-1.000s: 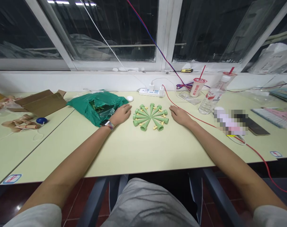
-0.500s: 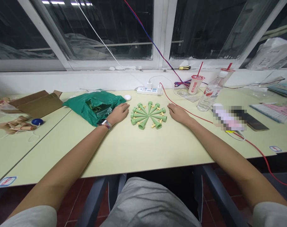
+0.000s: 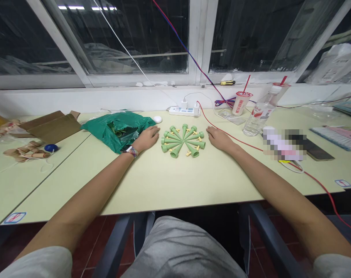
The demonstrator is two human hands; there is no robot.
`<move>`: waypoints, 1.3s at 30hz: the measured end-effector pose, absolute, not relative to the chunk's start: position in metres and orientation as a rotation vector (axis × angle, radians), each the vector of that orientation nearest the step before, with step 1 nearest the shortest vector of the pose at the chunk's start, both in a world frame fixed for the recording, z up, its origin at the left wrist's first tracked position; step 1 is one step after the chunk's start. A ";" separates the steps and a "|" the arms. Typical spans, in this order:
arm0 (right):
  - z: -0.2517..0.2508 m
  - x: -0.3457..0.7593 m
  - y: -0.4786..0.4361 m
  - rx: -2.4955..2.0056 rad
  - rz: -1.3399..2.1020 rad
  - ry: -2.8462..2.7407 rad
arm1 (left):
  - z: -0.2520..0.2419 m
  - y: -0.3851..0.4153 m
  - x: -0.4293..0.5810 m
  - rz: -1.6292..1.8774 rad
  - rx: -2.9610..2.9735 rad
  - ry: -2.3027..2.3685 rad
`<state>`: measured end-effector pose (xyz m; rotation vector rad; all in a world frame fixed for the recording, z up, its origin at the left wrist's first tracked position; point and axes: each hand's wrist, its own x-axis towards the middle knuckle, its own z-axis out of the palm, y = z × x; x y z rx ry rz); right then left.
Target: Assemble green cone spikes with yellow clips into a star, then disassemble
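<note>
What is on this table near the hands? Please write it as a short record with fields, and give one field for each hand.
Left hand: flat on the table, empty, beside a green plastic bag
Right hand: flat on the table, empty, near a red cable
Between hands: green plastic cone spikes with yellow parts, laid in a ring, narrow ends inward
Surface: pale yellow table
Behind: white power strip
Left wrist: woven band
</note>
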<state>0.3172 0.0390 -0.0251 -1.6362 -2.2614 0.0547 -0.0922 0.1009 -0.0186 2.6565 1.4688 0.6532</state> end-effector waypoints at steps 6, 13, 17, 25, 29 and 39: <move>-0.026 0.318 0.041 -1.627 0.054 -2.264 | -0.019 0.102 -0.092 0.641 2.662 1.480; -0.026 0.318 0.041 -1.632 0.055 -2.266 | -0.018 0.101 -0.092 0.652 2.652 1.474; -0.027 0.317 0.042 -1.635 0.041 -2.269 | -0.018 0.100 -0.092 0.620 2.665 1.492; -0.022 0.315 0.038 -1.641 0.048 -2.272 | -0.015 0.098 -0.091 0.609 2.657 1.491; -0.020 0.314 0.036 -1.648 0.055 -2.269 | -0.013 0.095 -0.090 0.590 2.655 1.494; -0.018 0.313 0.036 -1.648 0.045 -2.271 | -0.010 0.094 -0.089 0.601 2.661 1.481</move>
